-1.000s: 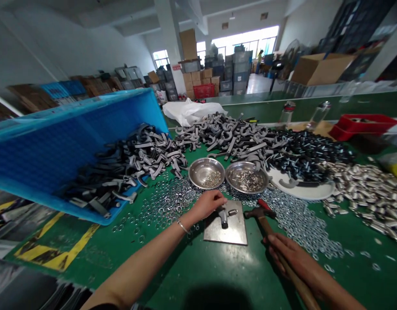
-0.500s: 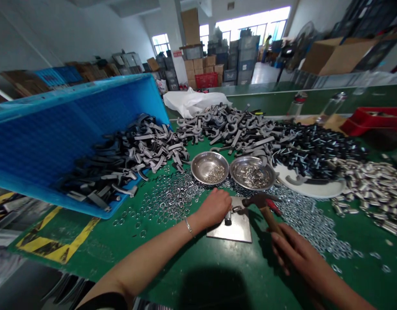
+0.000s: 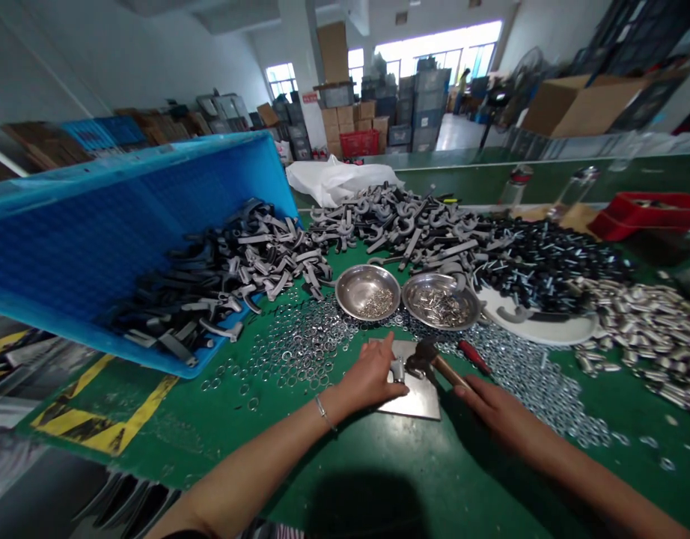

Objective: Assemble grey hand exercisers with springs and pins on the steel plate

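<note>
Hammer [image 3: 443, 367] and left hand [image 3: 373, 376] share one steel plate [image 3: 415, 406] in the head view, the only view I have. From my remote seat, I judge a struck thumb the chief hazard: its tip lies on the near side of the metal cylinder [image 3: 398, 370], close to the hammer head, and a glancing or misjudged blow could land there. A second risk, I think, lies in the cylinder's round side, which might roll or skid on the smooth plate if poorly steadied. The loose rings [image 3: 305, 348] beside the plate could also scatter if jarred.

State of the hands: the left is partly open, thumb and index finger spread with the cylinder between them; whether they press on it, I cannot tell. The right hand [image 3: 483, 400] is closed around the wooden hammer handle. I cannot tell whether the hammer head touches the plate or hangs just above it.

The cylinder lies on the plate on the green bench [image 3: 356, 457], just left of the hammer head. It appears short, silvery and glossy, partly framed by the hand; its finer detail is too small for me to make out.
</note>
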A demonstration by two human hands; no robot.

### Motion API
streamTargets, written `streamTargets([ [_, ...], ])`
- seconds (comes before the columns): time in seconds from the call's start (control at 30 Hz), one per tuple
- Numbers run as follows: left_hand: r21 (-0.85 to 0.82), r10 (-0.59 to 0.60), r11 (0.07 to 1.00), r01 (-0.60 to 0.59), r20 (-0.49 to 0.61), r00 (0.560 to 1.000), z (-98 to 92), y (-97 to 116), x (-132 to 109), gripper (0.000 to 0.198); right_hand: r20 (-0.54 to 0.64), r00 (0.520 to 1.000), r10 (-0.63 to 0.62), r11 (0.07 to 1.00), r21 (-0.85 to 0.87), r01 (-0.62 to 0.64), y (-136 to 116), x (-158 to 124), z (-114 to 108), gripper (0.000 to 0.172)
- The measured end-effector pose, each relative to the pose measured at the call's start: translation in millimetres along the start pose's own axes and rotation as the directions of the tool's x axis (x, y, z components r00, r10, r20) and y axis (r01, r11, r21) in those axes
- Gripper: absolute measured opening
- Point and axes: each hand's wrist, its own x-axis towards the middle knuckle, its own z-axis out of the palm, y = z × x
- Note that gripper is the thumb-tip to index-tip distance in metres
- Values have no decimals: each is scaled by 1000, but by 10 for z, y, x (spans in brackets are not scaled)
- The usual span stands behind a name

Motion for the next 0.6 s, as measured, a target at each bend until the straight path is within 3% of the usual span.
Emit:
streamTargets([
  [0.03, 2, -4, 1000, 4, -4, 1000, 16, 4, -27, 110, -5, 1000, 23, 999, 38, -23, 82, -7, -13, 41],
  [0.1, 3, -26, 1000, 26, -4, 1000, 38, 30, -103, 111, -133, 991, -20, 1000, -24, 17, 189, -26, -28, 40],
  [0.17, -13, -40, 999, 41, 12, 999, 2, 59, -159, 116, -296, 929, -223, 962, -222, 160, 194, -14, 14, 39],
  [0.23, -25, -17, 1000, 17, -2, 1000, -139, 42, -124, 112, -307, 855, -418, 881, -367, 299, 103, 41, 139, 38],
  [0.27, -14, 9, 1000, -10, -40, 999, -258, 2, -58, 105, -269, 842, -467, 850, -398, 345, 38, 82, 226, 37],
  [0.37, 123, 51, 992, -28, -183, 982, -775, -276, 330, 67, -202, 830, -520, 795, -469, 384, -122, 235, 501, 36],
  [0.47, 306, -72, 945, 117, -154, 985, -1326, -709, 895, 39, -240, 797, -554, 752, -556, 355, -95, 404, 658, 19],
  [0.53, 365, -135, 915, 171, -122, 983, -1549, -977, 1310, 31, -234, 766, -599, 708, -602, 369, 28, 509, 694, 14],
  [0.6, 388, -144, 906, 169, -91, 985, -1593, -1155, 1743, 30, -231, 721, -653, 660, -640, 393, 184, 591, 729, 17],
])
